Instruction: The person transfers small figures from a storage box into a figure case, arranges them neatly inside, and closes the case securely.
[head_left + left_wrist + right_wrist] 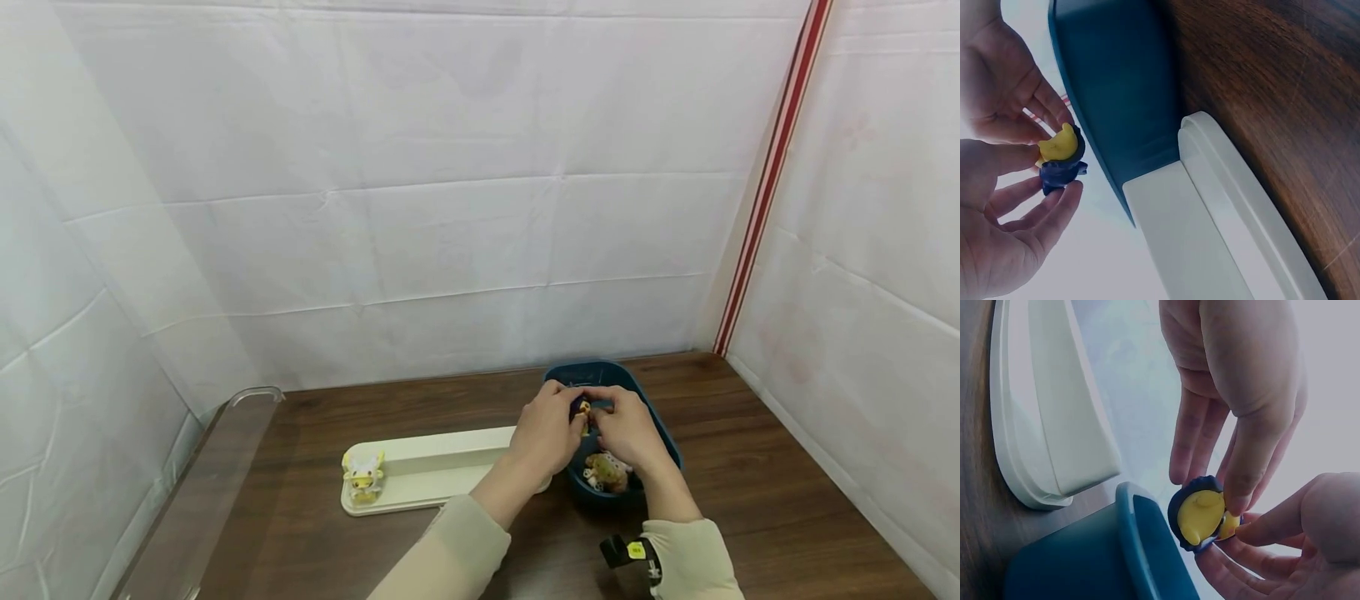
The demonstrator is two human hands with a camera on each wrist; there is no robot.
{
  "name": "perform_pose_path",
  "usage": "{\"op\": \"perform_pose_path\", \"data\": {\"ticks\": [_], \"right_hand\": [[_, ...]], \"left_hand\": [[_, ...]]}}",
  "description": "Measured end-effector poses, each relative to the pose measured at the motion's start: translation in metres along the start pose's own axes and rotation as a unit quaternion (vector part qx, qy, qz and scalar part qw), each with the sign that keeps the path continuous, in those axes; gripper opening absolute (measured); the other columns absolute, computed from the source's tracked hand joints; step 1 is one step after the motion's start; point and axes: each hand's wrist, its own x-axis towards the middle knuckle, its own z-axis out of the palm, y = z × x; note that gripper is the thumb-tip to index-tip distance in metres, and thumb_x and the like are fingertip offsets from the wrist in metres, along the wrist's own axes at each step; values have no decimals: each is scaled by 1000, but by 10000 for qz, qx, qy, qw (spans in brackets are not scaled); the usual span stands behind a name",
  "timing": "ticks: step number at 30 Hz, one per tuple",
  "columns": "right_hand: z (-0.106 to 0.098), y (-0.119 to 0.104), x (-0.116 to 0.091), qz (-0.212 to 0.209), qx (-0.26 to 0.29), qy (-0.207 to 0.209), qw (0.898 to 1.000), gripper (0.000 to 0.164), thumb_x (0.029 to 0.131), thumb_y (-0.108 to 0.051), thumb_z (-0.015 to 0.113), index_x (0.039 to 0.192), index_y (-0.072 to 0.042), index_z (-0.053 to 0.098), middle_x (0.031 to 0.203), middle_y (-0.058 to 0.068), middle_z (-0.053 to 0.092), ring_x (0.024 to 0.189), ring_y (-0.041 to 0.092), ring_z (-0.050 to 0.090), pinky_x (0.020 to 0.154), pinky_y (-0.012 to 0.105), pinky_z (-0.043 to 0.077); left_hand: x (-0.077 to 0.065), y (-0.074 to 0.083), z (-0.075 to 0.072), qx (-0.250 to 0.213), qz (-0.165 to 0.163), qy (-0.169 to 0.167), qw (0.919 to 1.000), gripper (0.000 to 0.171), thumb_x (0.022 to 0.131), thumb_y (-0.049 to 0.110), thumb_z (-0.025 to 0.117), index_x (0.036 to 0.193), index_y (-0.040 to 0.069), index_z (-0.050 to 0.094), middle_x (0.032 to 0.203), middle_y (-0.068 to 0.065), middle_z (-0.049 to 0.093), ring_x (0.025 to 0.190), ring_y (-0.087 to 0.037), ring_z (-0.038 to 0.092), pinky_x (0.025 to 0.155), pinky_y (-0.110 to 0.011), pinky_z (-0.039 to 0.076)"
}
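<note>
Already one toy is occupying the tray, with both hands pinching a figurine and perhaps several figures remaining in the bin.

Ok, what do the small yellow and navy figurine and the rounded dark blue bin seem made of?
Figurine: probably plastic or soft vinyl, smooth and fairly matte, with rounded, moulded-looking shapes. Bin: likely rigid plastic with slight sheen; smooth walls, highlight along its rim.

Creased white sheeting, red stripe at corner, dark wood-grain tabletop
</note>
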Motion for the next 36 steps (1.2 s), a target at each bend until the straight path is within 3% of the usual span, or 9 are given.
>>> {"op": "perform_pose_path", "data": {"ticks": [7, 10, 14, 17, 19, 27, 36], "right_hand": [[-2, -3, -3, -283, 4, -74, 9996, 40, 109, -11, 48, 148, -14, 57, 151, 17, 47, 56, 20, 54, 52, 31, 52], [-2, -5, -3, -468, -35, -93, 9989, 39, 108, -11, 50, 146, -16, 60, 148, 14, 50, 60, 25, 57, 52, 32, 52], [-1, -8, -6, -791, -130, -94, 9967, 38, 107, -9, 54, 143, -16, 62, 143, 12, 55, 95, 32, 71, 68, 33, 60], [0, -13, -9, -1019, -210, -76, 9945, 37, 105, -8, 56, 141, -13, 64, 141, 12, 58, 122, 35, 67, 89, 40, 62], [0, -15, -10, -1091, -199, -58, 9938, 36, 105, -7, 58, 140, -13, 65, 139, 12, 59, 123, 36, 66, 94, 42, 61], [5, -21, -12, -1477, -162, -102, 9888, 35, 101, -7, 65, 136, -10, 68, 130, 12, 62, 113, 31, 70, 84, 34, 61], [17, -28, -14, -1480, -102, -189, 9888, 38, 98, -13, 72, 136, -10, 68, 127, 10, 63, 104, 21, 69, 87, 33, 62]], "left_hand": [[-6, -4, -10, -417, 15, 98, 9991, 43, 103, 27, 67, 144, 17, 62, 131, -6, 62, 110, -22, 70, 95, -38, 60], [-10, -6, -16, -605, 43, 147, 9981, 41, 102, 25, 67, 143, 16, 63, 130, -6, 62, 109, -22, 70, 96, -39, 59], [-15, -9, -25, -1015, 67, 183, 9946, 40, 100, 20, 70, 139, 14, 65, 128, -8, 62, 97, -16, 69, 83, -28, 60], [-19, -12, -30, -1296, 86, 189, 9913, 39, 98, 17, 72, 137, 12, 67, 127, -10, 62, 90, -12, 66, 74, -20, 58], [-20, -14, -33, -1382, 75, 166, 9902, 40, 97, 16, 73, 136, 12, 67, 127, -11, 62, 90, -10, 66, 74, -17, 57], [-25, -22, -40, -1768, -49, 221, 9840, 40, 94, 14, 75, 133, 13, 69, 124, -9, 61, 97, -13, 70, 80, -19, 59], [-36, -38, -46, -2139, -69, 258, 9765, 36, 93, 15, 79, 128, 14, 68, 116, -5, 61, 94, -16, 73, 75, -19, 59]]}}
